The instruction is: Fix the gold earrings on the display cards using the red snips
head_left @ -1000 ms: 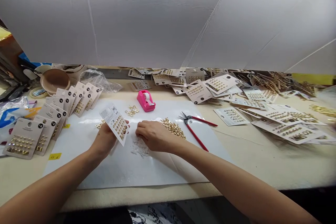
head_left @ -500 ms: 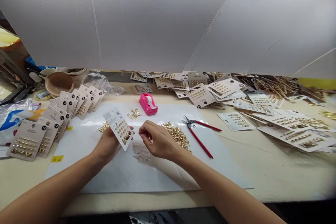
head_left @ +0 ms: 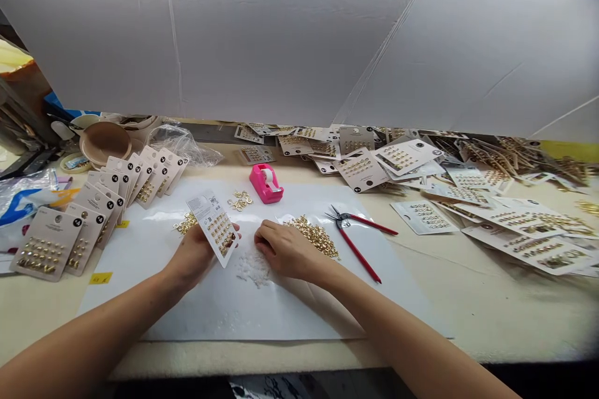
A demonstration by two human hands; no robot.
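My left hand (head_left: 199, 249) grips an earring card (head_left: 213, 227), tilted, its printed back with rows of gold pieces facing me. To its right, my right hand (head_left: 283, 249) is lowered at a scatter of tiny clear pieces (head_left: 253, 269), perhaps earring backs. Its fingers are curled together and point down; whatever is between the tips is hidden. A heap of small gold studs (head_left: 316, 237) lies just beyond that hand. Behind my left hand sits a smaller group of gold pieces (head_left: 186, 224), and gold rings (head_left: 240, 201) lie farther back.
Red-handled pliers (head_left: 355, 246) lie open on the white sheet (head_left: 187, 321). A pink tape dispenser (head_left: 266, 186) stands at the back. Filled cards (head_left: 47, 243) lean in a row at left. More cards (head_left: 405, 156) pile up at back and right, below a grey panel (head_left: 281, 37).
My right hand has come down from beside the card to the clear pieces. My left hand keeps the card in nearly the same place. The view has shifted slightly.
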